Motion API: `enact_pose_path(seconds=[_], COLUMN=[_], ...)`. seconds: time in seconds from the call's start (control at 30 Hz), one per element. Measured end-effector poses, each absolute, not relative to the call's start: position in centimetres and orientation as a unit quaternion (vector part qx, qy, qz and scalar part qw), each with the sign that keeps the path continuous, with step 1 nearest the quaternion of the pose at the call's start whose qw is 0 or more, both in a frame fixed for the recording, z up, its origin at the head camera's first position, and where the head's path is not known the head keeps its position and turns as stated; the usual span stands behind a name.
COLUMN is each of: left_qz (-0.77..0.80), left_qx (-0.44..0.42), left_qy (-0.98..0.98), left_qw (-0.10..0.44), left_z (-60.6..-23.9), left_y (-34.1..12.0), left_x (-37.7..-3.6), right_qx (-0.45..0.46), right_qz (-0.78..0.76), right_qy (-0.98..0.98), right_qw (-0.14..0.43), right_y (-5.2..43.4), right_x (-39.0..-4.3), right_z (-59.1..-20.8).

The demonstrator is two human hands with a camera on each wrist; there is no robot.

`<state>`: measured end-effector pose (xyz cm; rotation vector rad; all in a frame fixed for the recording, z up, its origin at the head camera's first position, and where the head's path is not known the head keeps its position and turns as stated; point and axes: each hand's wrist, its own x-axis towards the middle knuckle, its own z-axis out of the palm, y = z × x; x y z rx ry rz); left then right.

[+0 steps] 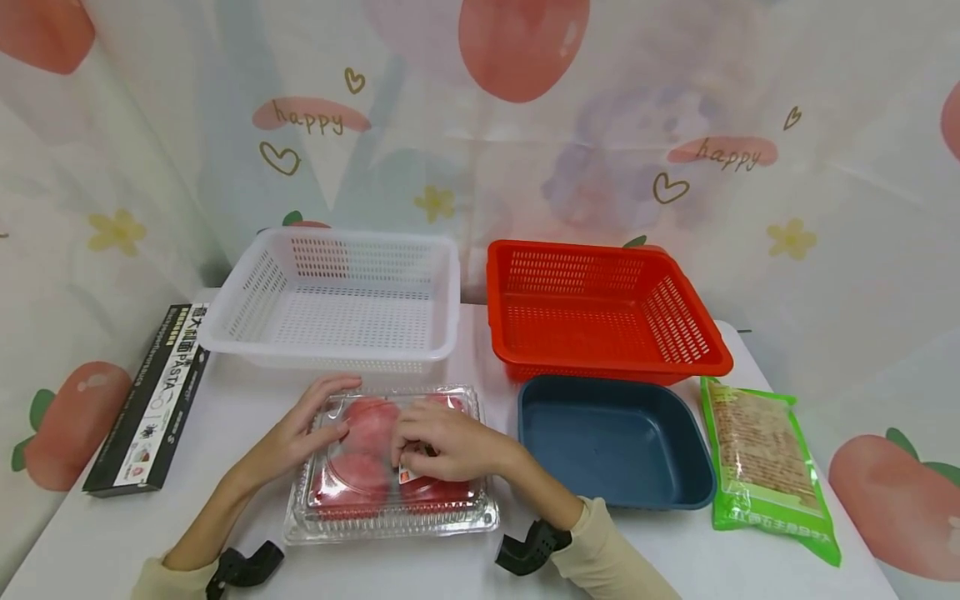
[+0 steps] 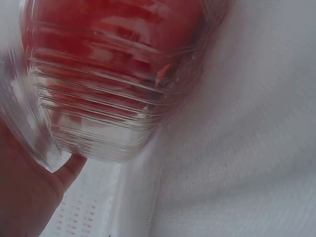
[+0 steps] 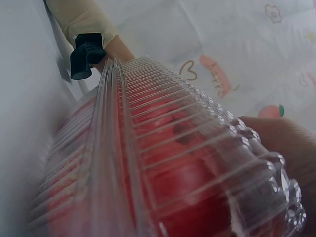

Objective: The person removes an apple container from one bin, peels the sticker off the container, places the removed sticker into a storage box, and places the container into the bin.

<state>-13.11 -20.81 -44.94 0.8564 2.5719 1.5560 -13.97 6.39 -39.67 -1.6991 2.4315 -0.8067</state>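
A clear plastic clamshell box (image 1: pixel 300 512) with ribbed sides stands in front of me, shut over several red, round, fruit-like things (image 1: pixel 360 475). My left hand (image 1: pixel 288 442) rests at its far left corner, the fingers reaching along the far edge and the thumb over the lid. In the left wrist view, a finger of that left hand (image 2: pixel 37 190) shows beyond the box's end. On the lid lies my right hand (image 1: pixel 457 442) with bent fingers, beside an orange and white label (image 1: pixel 408 475). I cannot tell whether the fingertips pinch this label.
Behind the box stand a white basket (image 1: pixel 330 354) and a red basket (image 1: pixel 600 371). A dark blue tub (image 1: pixel 615 442) sits to the right, beside a green-edged food packet (image 1: pixel 772 458). At the left lies a black pasta box (image 1: pixel 153 400). A printed curtain (image 1: pixel 480 167) hangs behind the table.
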Motion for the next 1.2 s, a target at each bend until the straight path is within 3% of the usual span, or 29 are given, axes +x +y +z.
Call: enact_pose_path(seconds=[1.2], left_qz=[0.501], left_qx=[0.272], left_qy=[0.822], left_qw=[0.008], left_z=[-44.87], left_y=[-20.78], left_x=[-13.07], right_qx=[-0.531], right_qz=[-0.386], right_qy=[0.741], right_qw=[0.140], right_y=[7.14], right_x=[-14.95], right_z=[-39.50])
